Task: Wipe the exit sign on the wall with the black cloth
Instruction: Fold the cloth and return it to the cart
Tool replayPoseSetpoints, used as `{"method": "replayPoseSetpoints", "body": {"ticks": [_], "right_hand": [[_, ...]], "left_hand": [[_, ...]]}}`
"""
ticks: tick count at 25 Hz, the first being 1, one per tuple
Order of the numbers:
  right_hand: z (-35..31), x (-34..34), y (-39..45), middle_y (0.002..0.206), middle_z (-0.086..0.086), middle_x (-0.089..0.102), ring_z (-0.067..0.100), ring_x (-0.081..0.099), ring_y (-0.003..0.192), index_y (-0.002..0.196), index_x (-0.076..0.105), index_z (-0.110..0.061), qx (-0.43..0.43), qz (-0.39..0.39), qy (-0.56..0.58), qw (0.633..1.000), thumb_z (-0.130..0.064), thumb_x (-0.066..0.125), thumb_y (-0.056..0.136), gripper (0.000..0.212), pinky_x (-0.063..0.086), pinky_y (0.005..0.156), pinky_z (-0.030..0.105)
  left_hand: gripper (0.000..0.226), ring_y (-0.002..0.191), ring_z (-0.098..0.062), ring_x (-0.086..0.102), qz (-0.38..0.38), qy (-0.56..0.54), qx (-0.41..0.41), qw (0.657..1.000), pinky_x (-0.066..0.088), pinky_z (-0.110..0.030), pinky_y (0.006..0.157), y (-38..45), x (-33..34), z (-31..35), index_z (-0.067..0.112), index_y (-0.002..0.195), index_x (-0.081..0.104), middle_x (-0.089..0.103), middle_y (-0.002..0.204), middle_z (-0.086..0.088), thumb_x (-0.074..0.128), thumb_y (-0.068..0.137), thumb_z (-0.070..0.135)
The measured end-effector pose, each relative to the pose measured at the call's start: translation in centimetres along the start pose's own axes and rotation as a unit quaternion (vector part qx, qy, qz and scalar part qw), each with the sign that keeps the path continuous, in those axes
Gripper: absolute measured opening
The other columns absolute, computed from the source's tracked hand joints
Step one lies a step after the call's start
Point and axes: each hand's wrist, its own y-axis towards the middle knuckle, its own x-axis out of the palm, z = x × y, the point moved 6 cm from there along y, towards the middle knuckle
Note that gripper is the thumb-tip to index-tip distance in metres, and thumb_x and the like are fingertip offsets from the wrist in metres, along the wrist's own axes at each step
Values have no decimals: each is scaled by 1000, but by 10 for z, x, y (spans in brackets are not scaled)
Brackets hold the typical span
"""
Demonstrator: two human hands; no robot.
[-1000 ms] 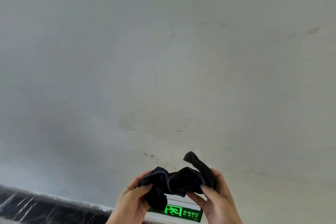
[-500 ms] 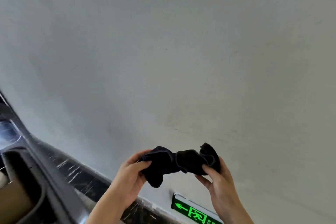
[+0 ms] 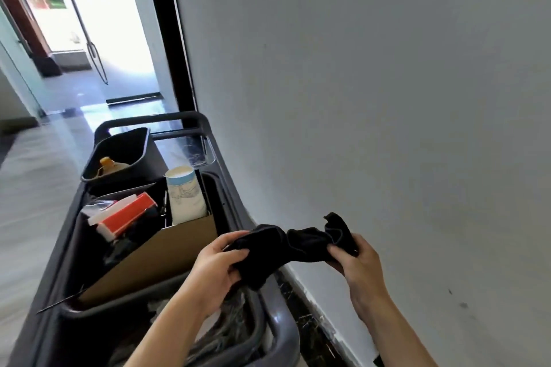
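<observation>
A crumpled black cloth [image 3: 293, 244] is stretched between my two hands in front of the white wall [image 3: 387, 98]. My left hand [image 3: 214, 274] grips its left end, just above the edge of the cleaning cart. Gripping the right end is my right hand [image 3: 359, 265], close to the wall. The green exit sign is out of view now.
A dark grey cleaning cart [image 3: 235, 217] stands along the wall to my left, holding a cardboard box [image 3: 167, 253], a red and white box [image 3: 125, 214], a white canister [image 3: 185, 197] and a grey bin [image 3: 125, 155]. A dark marble skirting [image 3: 310, 325] runs below the wall. An open glass door [image 3: 89, 24] lies ahead.
The view has swung left and down: the exit sign has left the frame and the cart and doorway have come in. Both hands still hold the cloth, now spread a little wider.
</observation>
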Motion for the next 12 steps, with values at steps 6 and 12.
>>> {"method": "replayPoseSetpoints", "body": {"ticks": [6, 12], "right_hand": [[43, 71, 42, 99, 14, 73, 29, 71, 94, 93, 69, -12, 42, -48, -37, 997, 3, 70, 83, 18, 57, 88, 47], [111, 73, 64, 93, 12, 74, 31, 71, 90, 90, 68, -15, 127, -15, -51, 991, 1, 73, 81, 19, 56, 88, 48]], "left_hand": [[33, 85, -33, 76, 106, -63, -35, 992, 62, -36, 59, 16, -74, -26, 6, 113, 70, 76, 102, -22, 53, 94, -15], [48, 84, -29, 78, 113, -83, -81, 987, 62, -29, 61, 42, -91, -74, 3, 113, 67, 79, 93, -19, 46, 85, -30]]}}
